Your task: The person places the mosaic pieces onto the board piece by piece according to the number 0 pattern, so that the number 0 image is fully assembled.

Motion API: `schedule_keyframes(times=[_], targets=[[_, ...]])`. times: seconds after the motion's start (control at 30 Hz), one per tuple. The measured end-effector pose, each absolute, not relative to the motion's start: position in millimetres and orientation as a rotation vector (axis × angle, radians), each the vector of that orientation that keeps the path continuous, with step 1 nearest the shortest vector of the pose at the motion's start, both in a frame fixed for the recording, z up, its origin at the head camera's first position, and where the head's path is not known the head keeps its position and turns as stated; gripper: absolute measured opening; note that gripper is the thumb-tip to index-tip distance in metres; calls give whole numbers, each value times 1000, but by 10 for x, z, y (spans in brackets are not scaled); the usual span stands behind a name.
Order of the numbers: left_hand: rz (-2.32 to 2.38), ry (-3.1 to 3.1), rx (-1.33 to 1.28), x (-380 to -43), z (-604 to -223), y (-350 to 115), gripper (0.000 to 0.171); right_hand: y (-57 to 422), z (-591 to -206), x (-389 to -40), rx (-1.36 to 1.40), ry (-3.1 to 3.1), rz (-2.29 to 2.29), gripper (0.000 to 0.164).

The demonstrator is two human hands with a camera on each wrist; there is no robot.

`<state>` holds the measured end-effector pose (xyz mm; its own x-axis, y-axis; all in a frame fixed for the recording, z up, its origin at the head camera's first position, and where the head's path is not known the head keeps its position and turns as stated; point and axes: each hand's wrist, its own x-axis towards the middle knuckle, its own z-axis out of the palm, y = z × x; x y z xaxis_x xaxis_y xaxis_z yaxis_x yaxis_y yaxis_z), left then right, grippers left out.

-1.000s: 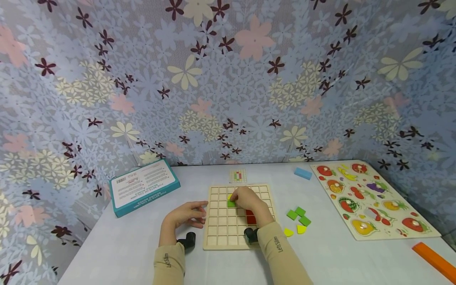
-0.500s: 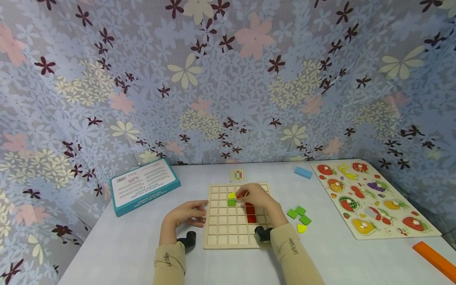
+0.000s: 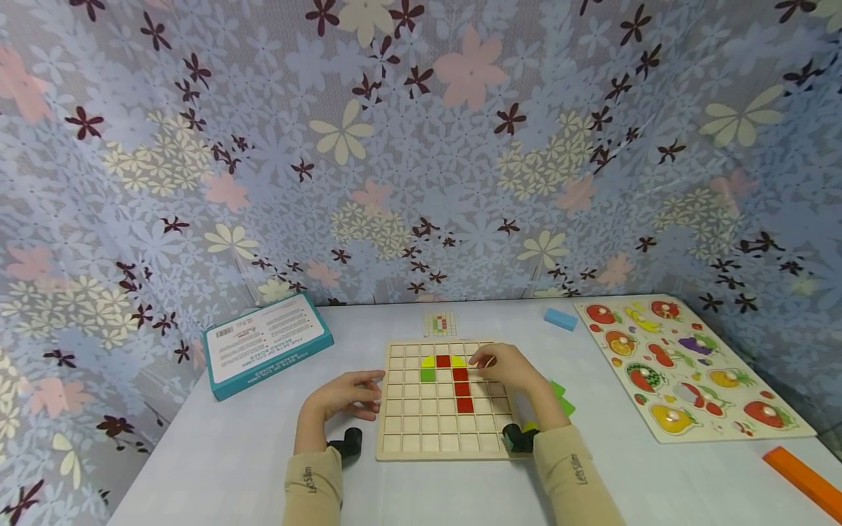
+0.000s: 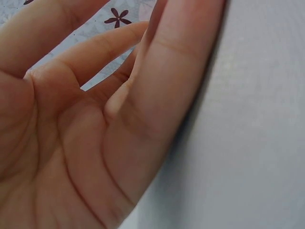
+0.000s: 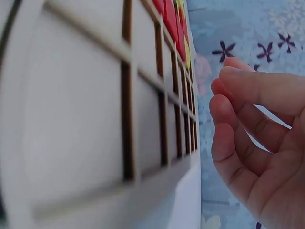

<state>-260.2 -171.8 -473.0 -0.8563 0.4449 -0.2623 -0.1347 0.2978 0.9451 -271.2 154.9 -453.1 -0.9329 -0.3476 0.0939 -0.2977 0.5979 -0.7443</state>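
Note:
A wooden grid board (image 3: 421, 424) lies on the table. Along an upper row sit a yellow quarter-round tile (image 3: 428, 361), a red square tile (image 3: 443, 361) and another yellow tile (image 3: 458, 360). Beneath the left yellow tile is a green square tile (image 3: 428, 375); several red tiles (image 3: 463, 389) run down the right side. My right hand (image 3: 509, 369) hovers just right of the right yellow tile, its loosely curled fingers (image 5: 223, 109) holding nothing. Beside the board's left edge, my left hand (image 3: 343, 398) has relaxed fingers, the index fingertip at that edge.
Green tiles (image 3: 564, 402) and a yellow one (image 3: 529, 425) lie right of the board, partly behind my right arm. A pattern card (image 3: 439, 324) and blue block (image 3: 560, 319) lie behind. A teal box (image 3: 266, 347) stands left; a fruit puzzle (image 3: 691, 369) and orange bar (image 3: 802, 482) right.
My right hand has moved right across the board, uncovering the red and right yellow tiles of the upper row. My left hand has stayed put.

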Motion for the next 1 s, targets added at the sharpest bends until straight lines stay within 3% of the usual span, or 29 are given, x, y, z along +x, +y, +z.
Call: schedule_keyframes(times=[1.0], targets=[[1596, 2097, 236, -2607, -4753, -1726, 63, 2152, -4709, -2597, -288, 2836, -1281, 18]])
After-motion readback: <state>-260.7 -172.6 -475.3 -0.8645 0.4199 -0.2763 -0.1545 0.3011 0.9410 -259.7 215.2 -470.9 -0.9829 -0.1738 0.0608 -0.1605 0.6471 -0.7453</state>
